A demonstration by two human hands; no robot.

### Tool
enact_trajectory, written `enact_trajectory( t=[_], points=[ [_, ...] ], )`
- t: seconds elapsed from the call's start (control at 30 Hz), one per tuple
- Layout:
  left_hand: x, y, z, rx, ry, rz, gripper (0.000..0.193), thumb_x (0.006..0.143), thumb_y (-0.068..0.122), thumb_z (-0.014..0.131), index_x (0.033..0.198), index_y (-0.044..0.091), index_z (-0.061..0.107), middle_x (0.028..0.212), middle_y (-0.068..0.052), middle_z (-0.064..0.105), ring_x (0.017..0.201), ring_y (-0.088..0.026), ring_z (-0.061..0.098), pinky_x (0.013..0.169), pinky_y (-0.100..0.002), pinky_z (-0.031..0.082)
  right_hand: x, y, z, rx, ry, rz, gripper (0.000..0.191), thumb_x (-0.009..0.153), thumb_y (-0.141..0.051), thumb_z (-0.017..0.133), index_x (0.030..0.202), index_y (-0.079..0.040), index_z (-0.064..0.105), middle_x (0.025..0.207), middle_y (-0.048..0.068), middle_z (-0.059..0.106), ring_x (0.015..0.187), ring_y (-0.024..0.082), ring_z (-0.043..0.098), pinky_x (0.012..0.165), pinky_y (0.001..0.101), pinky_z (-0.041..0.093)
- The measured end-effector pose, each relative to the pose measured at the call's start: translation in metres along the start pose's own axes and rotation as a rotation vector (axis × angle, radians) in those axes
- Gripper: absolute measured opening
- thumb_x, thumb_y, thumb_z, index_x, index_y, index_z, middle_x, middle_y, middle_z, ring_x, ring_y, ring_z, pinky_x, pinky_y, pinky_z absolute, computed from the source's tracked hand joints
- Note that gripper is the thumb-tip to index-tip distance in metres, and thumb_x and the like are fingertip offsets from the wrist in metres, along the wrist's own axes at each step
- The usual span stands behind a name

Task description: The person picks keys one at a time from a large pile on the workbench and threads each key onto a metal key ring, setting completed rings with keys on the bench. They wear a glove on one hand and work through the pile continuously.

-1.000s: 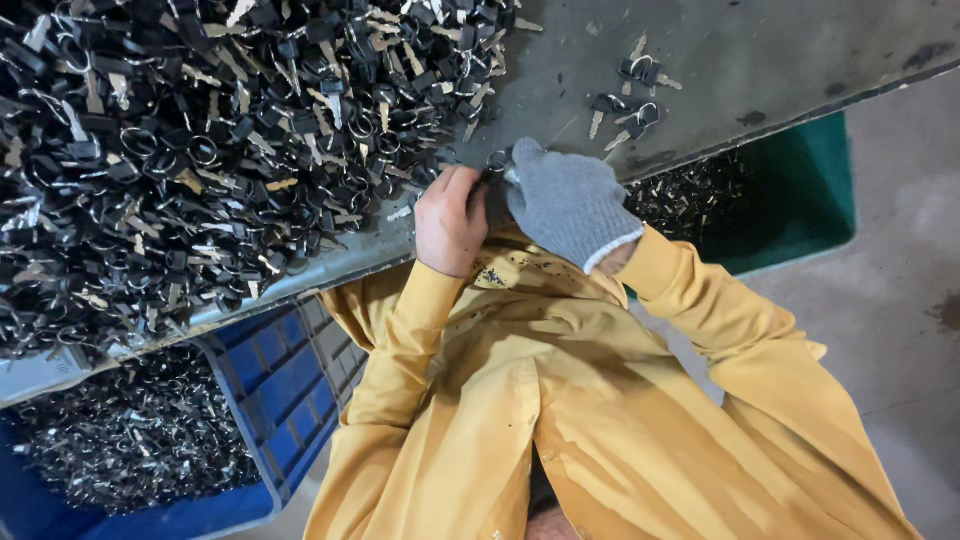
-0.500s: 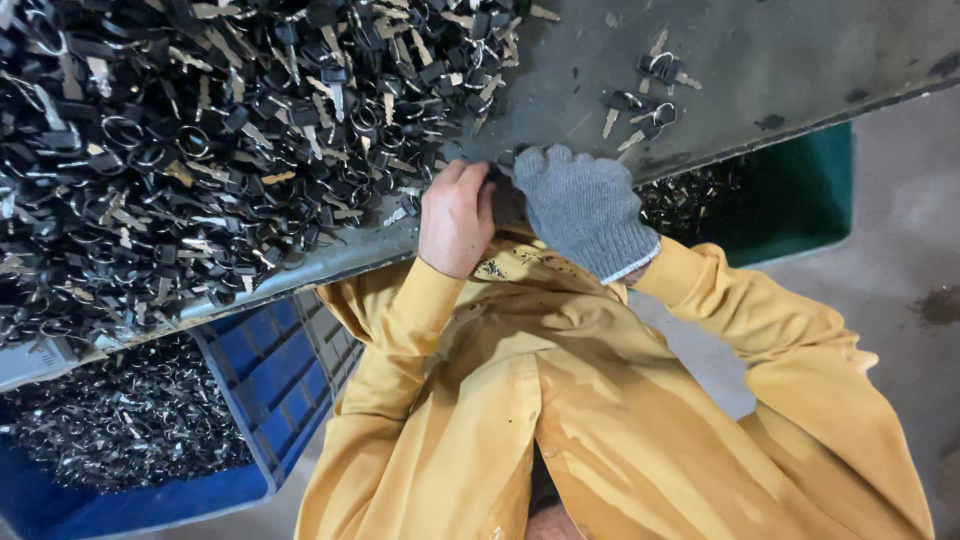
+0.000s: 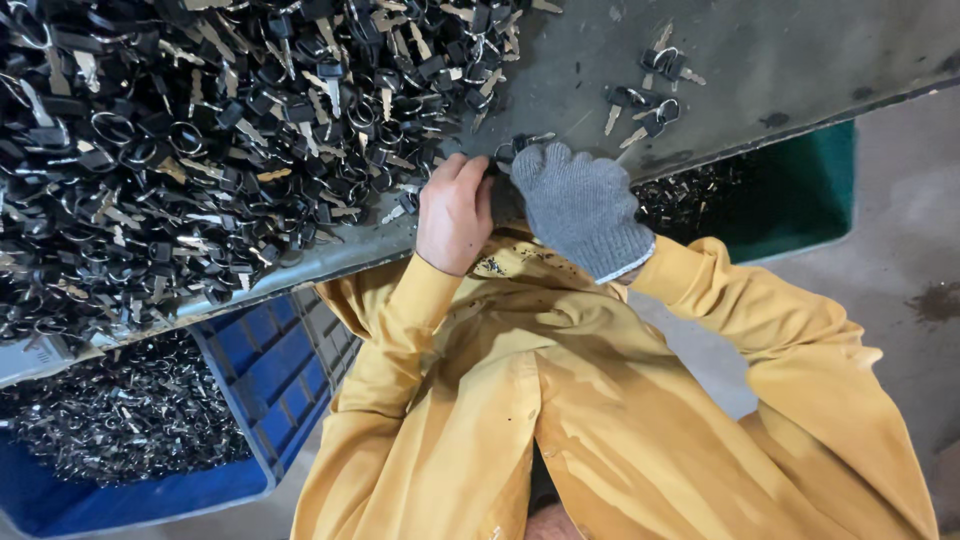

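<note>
Both hands at the surface (image 3: pixel 800 60) edge: bare left hand (image 3: pixel 455 212) and gloved right hand (image 3: pixel 580 205) pinching one black-headed key (image 3: pixel 520 146), next I'd separate it from the key pile (image 3: pixel 200 130).

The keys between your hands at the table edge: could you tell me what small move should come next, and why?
Probably draw the keys clear of the pile: the bare left hand and gloved right hand pinch them at the table edge.

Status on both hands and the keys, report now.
Left hand bare, right hand in grey glove, both at table edge on a small key bunch. Big key pile close left. Nothing blocking.
</note>
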State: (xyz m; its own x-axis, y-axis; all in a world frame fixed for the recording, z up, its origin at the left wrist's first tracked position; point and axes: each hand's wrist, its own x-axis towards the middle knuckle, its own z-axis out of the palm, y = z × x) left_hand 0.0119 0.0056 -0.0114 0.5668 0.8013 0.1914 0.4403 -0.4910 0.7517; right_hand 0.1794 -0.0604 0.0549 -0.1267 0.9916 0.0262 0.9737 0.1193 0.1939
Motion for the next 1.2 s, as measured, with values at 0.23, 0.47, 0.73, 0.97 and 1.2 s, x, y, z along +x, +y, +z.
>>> enact_trajectory(
  t=[0.23,0.47,0.73,0.97,1.2],
  points=[
    [-0.011,0.003,0.005,0.105,0.068,0.063,0.025,0.089,0.000,0.066,0.114,-0.002,0.063,0.099,-0.021,0.060,0.092,-0.042,0.061,0.081,-0.049,0.051,0.019,0.032,-0.001,0.648,-0.245,-0.067,0.032,0.097,-0.032,0.062,0.100,-0.001,0.057,0.068,0.022,0.067,0.063,0.042,0.068,0.054,0.0517,0.052],
    [-0.014,0.004,0.004,0.087,0.059,-0.013,0.021,0.095,0.003,0.067,0.115,-0.003,0.065,0.098,-0.020,0.060,0.093,-0.040,0.061,0.081,-0.047,0.051,-0.003,0.017,-0.004,0.747,-0.020,0.093,0.031,0.099,-0.031,0.066,0.102,-0.002,0.054,0.076,0.019,0.068,0.066,0.042,0.068,0.055,0.0511,0.052],
    [-0.013,0.020,0.003,0.266,-0.056,0.006,0.041,0.080,-0.007,0.059,0.121,-0.008,0.062,0.105,-0.020,0.059,0.099,-0.039,0.060,0.086,-0.046,0.053,0.010,0.001,-0.017,0.584,-0.139,0.206,0.031,0.094,-0.037,0.068,0.098,-0.007,0.060,0.071,0.016,0.069,0.061,0.039,0.070,0.051,0.0504,0.052],
    [-0.015,0.011,0.001,0.120,0.037,0.041,0.037,0.084,-0.007,0.061,0.122,-0.006,0.062,0.106,-0.021,0.060,0.100,-0.040,0.061,0.087,-0.046,0.052,0.013,0.007,-0.013,0.590,-0.107,0.146,0.026,0.092,-0.029,0.066,0.102,-0.006,0.060,0.071,0.017,0.069,0.064,0.039,0.070,0.054,0.0507,0.053],
    [-0.014,0.007,-0.004,0.018,0.017,0.015,0.032,0.088,-0.006,0.062,0.120,-0.002,0.062,0.102,-0.020,0.060,0.094,-0.041,0.061,0.082,-0.048,0.052,0.011,0.004,-0.013,0.622,-0.110,0.166,0.025,0.093,-0.028,0.066,0.104,-0.006,0.062,0.074,0.019,0.070,0.063,0.041,0.069,0.054,0.0536,0.052]
  ],
)
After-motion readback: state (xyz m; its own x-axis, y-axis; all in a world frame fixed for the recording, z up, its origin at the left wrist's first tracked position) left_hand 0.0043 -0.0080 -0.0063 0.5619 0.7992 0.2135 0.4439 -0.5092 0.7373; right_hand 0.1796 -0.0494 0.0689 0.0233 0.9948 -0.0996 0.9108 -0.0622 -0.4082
